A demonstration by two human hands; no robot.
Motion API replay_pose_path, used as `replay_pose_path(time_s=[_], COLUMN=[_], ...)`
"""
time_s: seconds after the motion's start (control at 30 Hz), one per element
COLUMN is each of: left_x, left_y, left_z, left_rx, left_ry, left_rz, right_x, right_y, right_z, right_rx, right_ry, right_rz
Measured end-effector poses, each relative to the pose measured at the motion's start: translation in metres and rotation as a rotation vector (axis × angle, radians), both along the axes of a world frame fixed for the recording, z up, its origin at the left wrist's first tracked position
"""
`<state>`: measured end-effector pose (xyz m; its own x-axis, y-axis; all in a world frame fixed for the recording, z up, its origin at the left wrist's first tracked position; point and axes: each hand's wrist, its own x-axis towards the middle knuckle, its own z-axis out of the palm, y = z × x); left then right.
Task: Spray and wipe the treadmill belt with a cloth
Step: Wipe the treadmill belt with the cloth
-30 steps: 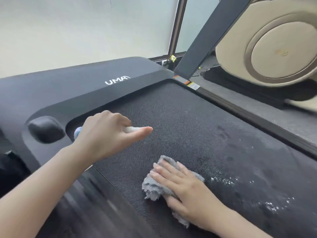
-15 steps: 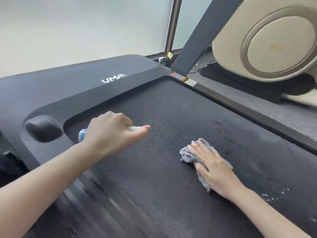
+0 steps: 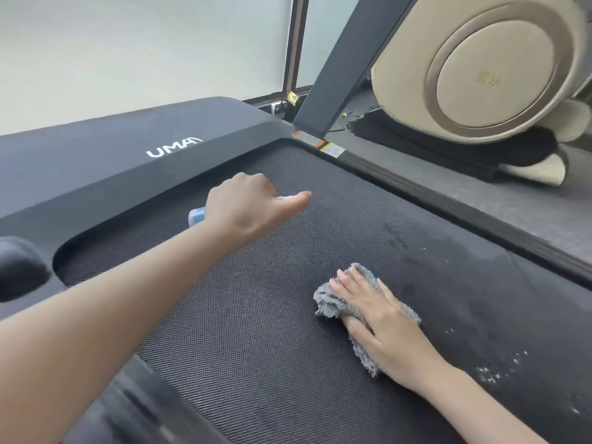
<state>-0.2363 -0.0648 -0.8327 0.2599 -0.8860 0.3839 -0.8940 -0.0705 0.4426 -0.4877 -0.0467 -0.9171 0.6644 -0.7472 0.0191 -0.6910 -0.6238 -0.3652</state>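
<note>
The black textured treadmill belt [image 3: 243, 315] fills the middle of the view. My left hand [image 3: 246, 206] hovers over its far part, closed around a small spray bottle [image 3: 197, 216] whose blue end sticks out behind my wrist and whose white tip shows by my thumb. My right hand [image 3: 381, 318] presses flat on a crumpled grey cloth [image 3: 333, 302] on the belt's right half. Wet dark patches [image 3: 403, 248] and white foam specks [image 3: 493, 373] lie right of the cloth.
The treadmill's dark motor cover with white lettering [image 3: 173, 149] lies beyond the belt. A slanted dark upright [image 3: 336, 68] rises at the belt's far right corner. A beige round-sided massage chair [image 3: 480, 68] stands on the grey floor to the right. A side rail [image 3: 480, 225] borders the belt.
My right hand slid the cloth from the near middle of the belt to the right and farther away. My left hand with the bottle moved slightly forward over the belt.
</note>
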Motion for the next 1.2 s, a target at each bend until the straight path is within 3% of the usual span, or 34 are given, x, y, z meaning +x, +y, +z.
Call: replay_pose_path(time_s=[0.17, 0.37, 0.6, 0.87, 1.0, 1.2], left_x=[-0.019, -0.029, -0.053, -0.081, -0.093, -0.086], left_y=[-0.019, -0.048, -0.077, -0.123, -0.114, -0.090], left_z=[-0.008, -0.005, 0.004, 0.017, 0.007, 0.002], left_rx=[-0.127, 0.044, -0.091, 0.037, -0.011, 0.064], left_ry=[-0.001, -0.026, -0.003, 0.034, 0.010, 0.011], left_rz=[-0.005, -0.054, -0.025, -0.100, -0.110, -0.176], right_x=[0.000, 0.000, 0.000, -0.001, -0.002, -0.002], right_y=[0.000, -0.001, 0.002, 0.000, -0.001, -0.002], right_z=[0.000, 0.001, 0.000, 0.001, -0.001, -0.004], right_rx=[-0.002, 0.003, 0.007, 0.006, -0.008, -0.020], right_ry=[-0.012, -0.017, -0.007, 0.013, 0.007, 0.008], right_rz=[-0.008, -0.012, -0.017, 0.002, 0.000, 0.001])
